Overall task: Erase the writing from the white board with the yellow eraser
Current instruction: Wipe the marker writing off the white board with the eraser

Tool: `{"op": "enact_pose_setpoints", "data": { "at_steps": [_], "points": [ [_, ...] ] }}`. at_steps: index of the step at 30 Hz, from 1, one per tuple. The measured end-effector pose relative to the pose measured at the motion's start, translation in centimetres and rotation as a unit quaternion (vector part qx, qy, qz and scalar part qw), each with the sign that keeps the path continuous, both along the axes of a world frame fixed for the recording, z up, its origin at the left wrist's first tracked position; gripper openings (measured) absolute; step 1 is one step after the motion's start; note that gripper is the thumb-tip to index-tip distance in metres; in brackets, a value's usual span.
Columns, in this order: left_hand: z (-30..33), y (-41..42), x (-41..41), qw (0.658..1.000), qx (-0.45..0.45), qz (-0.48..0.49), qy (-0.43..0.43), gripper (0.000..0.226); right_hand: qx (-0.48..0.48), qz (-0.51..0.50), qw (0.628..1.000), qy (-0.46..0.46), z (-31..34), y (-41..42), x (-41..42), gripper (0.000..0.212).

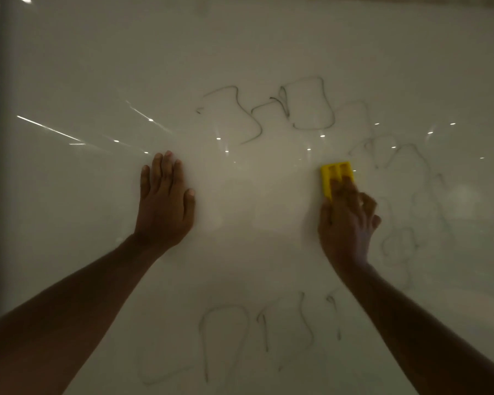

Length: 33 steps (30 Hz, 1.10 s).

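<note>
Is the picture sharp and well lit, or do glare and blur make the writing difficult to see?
Head view: dim light; bright glare spots and streaks reflect on the white board; right hand with yellow eraser looks motion-blurred; writing appears faint.

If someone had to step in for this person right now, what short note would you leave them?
Left hand: open, flat on the white board, bracing.
Right hand: fingers pressing the yellow eraser to the board, right of centre.
Done: the patch between the hands looks mostly wiped.
Left: dark scribbles above, faint marks at right and strokes along the bottom.
</note>
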<state>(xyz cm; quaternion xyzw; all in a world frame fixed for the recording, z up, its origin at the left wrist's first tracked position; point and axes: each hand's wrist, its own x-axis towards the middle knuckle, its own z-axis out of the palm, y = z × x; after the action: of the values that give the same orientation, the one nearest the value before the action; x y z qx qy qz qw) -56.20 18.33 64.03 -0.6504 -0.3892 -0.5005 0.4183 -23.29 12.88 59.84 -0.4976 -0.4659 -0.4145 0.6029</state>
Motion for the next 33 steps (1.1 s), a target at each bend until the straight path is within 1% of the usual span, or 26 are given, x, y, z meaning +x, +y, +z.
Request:
{"op": "enact_pose_setpoints", "data": {
  "at_steps": [2, 4, 5, 6, 7, 8, 10, 11, 12, 13, 14, 15, 16, 18, 20, 21, 22, 23, 24, 26, 28, 29, 30, 31, 32, 33],
  "points": [
    [0.0, 0.0, 0.3, 1.000, -0.003, 0.004, -0.008, 0.061, -0.032, 0.004, 0.986, -0.163, -3.6, 0.2, -1.4, 0.067],
    [0.0, -0.1, 0.5, 1.000, -0.007, 0.007, -0.011, 0.062, -0.090, -0.007, 0.928, -0.362, -7.3, 0.3, -1.7, 0.064],
    [0.1, -0.1, 0.6, 1.000, -0.009, 0.007, -0.011, 0.062, -0.099, -0.019, 0.896, -0.432, -7.9, 0.4, -0.9, 0.060],
    [0.2, -0.1, 0.7, 1.000, -0.010, 0.006, -0.010, 0.063, -0.099, -0.019, 0.881, -0.462, -7.2, 0.3, 0.2, 0.060],
    [0.3, 0.0, 0.7, 1.000, -0.009, 0.007, -0.009, 0.063, -0.092, -0.019, 0.891, -0.444, -6.0, 0.3, 1.4, 0.062],
    [0.5, 0.0, 0.6, 1.000, -0.006, 0.007, -0.006, 0.063, -0.081, -0.023, 0.922, -0.379, -4.6, 0.5, 2.7, 0.067],
    [0.8, 0.1, 0.4, 1.000, 0.004, 0.009, 0.002, 0.063, -0.053, -0.028, 0.987, -0.151, -1.8, 0.1, 5.4, 0.070],
    [1.1, 0.1, 0.3, 1.000, 0.009, 0.010, 0.004, 0.063, -0.042, -0.028, 0.998, -0.041, -0.7, -0.2, 6.5, 0.064],
    [1.3, 0.0, 0.2, 1.000, 0.013, 0.011, 0.005, 0.063, -0.035, -0.021, 0.998, 0.050, -0.2, -0.3, 6.9, 0.059],
    [1.5, 0.1, 0.2, 1.000, 0.015, 0.011, 0.005, 0.063, -0.035, -0.013, 0.993, 0.116, -0.2, -0.3, 6.5, 0.056],
    [1.6, 0.1, 0.2, 1.000, 0.016, 0.010, 0.004, 0.063, -0.034, -0.007, 0.989, 0.147, -0.6, -0.2, 5.5, 0.056],
    [1.7, 0.1, 0.3, 1.000, 0.014, 0.008, 0.003, 0.063, -0.029, -0.001, 0.991, 0.134, -1.6, -0.2, 4.2, 0.056],
    [1.7, 0.1, 0.3, 1.000, 0.012, 0.006, 0.001, 0.064, -0.024, 0.004, 0.996, 0.082, -3.1, -0.2, 2.9, 0.057],
    [1.6, 0.3, 0.4, 1.000, 0.014, 0.003, 0.000, 0.064, -0.034, 0.003, 0.993, -0.110, -6.7, -0.1, 0.8, 0.059],
    [1.6, 0.5, 0.3, 1.000, 0.021, 0.000, 0.000, 0.064, -0.055, -0.015, 0.955, -0.292, -7.9, 0.0, 0.1, 0.064],
    [1.5, 0.7, 0.3, 1.000, 0.023, 0.000, 0.000, 0.064, -0.059, -0.027, 0.937, -0.344, -6.7, 0.0, 0.4, 0.064],
    [1.6, 0.8, 0.2, 1.000, 0.025, 0.001, 0.000, 0.064, -0.061, -0.040, 0.931, -0.357, -4.6, 0.2, 0.8, 0.062],
    [1.6, 0.9, 0.2, 1.000, 0.028, 0.003, 0.001, 0.064, -0.061, -0.046, 0.941, -0.329, -2.2, 0.3, 1.3, 0.060],
    [1.7, 1.0, 0.1, 1.000, 0.031, 0.004, 0.003, 0.064, -0.054, -0.043, 0.961, -0.268, 0.4, 0.5, 1.7, 0.059],
    [1.7, 1.2, 0.0, 0.999, 0.037, 0.006, 0.005, 0.064, -0.028, -0.022, 0.995, -0.096, 5.5, 0.1, 2.4, 0.058],
    [1.7, 1.3, 0.0, 0.999, 0.039, 0.006, 0.004, 0.064, -0.019, -0.014, 0.999, 0.034, 9.0, -0.1, 1.7, 0.057],
    [1.7, 1.2, 0.0, 0.999, 0.039, 0.005, 0.003, 0.063, -0.019, -0.016, 0.998, 0.057, 9.8, -0.3, 0.6, 0.057],
    [1.7, 1.1, 0.0, 0.999, 0.038, 0.004, 0.002, 0.063, -0.016, -0.017, 0.999, 0.031, 9.8, -0.3, -0.8, 0.057],
    [1.7, 1.0, 0.0, 0.999, 0.037, 0.004, 0.000, 0.063, -0.015, -0.010, 0.999, -0.035, 9.3, -0.3, -2.5, 0.056],
    [1.6, 0.9, 0.1, 0.999, 0.035, 0.003, -0.001, 0.063, -0.019, -0.001, 0.992, -0.126, 8.4, -0.1, -4.0, 0.056],
    [1.7, 0.7, 0.1, 0.999, 0.037, 0.002, -0.001, 0.063, -0.027, 0.009, 0.973, -0.230, 7.5, 0.0, -5.4, 0.054]
  ]
}}
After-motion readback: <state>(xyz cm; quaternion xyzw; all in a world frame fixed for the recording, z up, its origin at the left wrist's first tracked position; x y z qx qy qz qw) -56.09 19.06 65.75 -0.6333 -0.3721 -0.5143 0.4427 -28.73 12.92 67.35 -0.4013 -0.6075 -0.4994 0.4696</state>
